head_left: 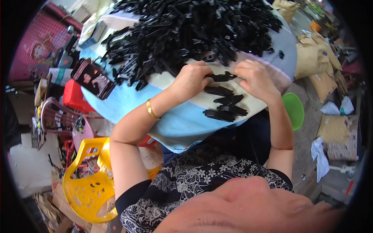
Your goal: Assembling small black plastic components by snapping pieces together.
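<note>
Between my two hands is a small, elongated black plastic part [222, 77], level above the cloth. My left hand [193, 80] pinches its left end and my right hand [256, 79] pinches the right end. Fingers cover both of its tips. Just below lie several similar black parts [218, 91], spread in a loose cluster on the pale section of the cloth [194, 97]. Beyond my hands, a large heap of black plastic pieces [186, 31] covers the far half of the table.
A phone [93, 79] showing a picture stands at the table's left, near a small box [93, 35]. On the left are a yellow chair [91, 190], a pink chair [58, 116] and a red container [74, 97]. On the right, a green bucket [293, 111] stands near brown sacks [312, 58].
</note>
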`<action>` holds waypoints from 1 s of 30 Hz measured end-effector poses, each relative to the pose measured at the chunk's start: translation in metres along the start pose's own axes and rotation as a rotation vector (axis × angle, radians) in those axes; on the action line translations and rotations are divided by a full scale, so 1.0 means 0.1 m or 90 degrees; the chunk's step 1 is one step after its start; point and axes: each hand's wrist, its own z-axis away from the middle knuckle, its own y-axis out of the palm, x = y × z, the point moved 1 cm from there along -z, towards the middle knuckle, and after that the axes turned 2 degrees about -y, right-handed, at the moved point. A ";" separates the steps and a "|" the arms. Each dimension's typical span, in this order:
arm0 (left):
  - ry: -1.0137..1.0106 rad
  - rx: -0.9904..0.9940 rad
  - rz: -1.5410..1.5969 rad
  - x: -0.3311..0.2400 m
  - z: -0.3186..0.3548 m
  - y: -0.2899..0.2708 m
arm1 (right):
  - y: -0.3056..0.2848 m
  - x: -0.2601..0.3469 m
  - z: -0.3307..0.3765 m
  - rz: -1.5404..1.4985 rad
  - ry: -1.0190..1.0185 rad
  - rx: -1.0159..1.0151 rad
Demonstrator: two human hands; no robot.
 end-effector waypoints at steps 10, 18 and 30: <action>-0.008 0.014 0.042 -0.08 -0.03 0.03 | 0.25 -0.07 -0.16 -0.156 -0.113 -0.086; -0.001 0.157 0.151 -0.16 -0.02 0.02 | 0.33 -0.06 -0.28 -0.049 0.112 -0.116; -0.080 -0.143 0.134 -0.07 -0.06 -0.09 | 0.09 -0.06 -0.22 -0.165 0.172 -0.064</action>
